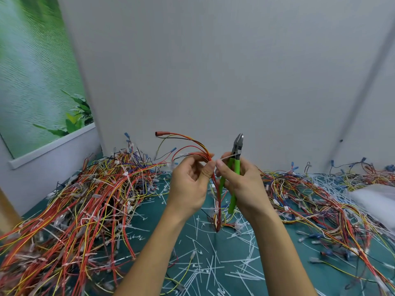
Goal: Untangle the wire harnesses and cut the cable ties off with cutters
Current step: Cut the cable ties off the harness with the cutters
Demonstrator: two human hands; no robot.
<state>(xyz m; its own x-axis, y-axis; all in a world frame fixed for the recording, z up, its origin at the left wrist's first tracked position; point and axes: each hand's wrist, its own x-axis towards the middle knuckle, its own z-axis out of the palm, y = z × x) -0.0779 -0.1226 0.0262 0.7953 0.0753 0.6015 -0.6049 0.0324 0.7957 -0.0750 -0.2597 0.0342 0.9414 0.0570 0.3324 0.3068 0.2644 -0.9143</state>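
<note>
- The left hand [189, 181] is pinching a wire harness [204, 150] between thumb and curled fingers, holding it up above the table [188, 236].
- From that pinch, the harness's red, orange and yellow wires are fanning up and to the left, ending in a red connector, while the rest is hanging down between the two wrists to the tabletop.
- The right hand [242, 184] is sitting just beside the left. It is gripping the green-handled cutters [236, 167] against the palm, with the grey head pointing upward above the fingers.
- The right thumb and forefinger are also pinching a thin white cable tie [227, 157], which is lying across the front of the cutters just below the head and reaching toward the harness.
- Whether the cutter blades are apart is too small to tell.
- Cut ties [213, 268] are lying scattered on the green surface beneath both forearms.
- A large heap of harnesses [85, 199] is lying to the left of the hands, and a second heap [320, 199] is spreading to the right.
</note>
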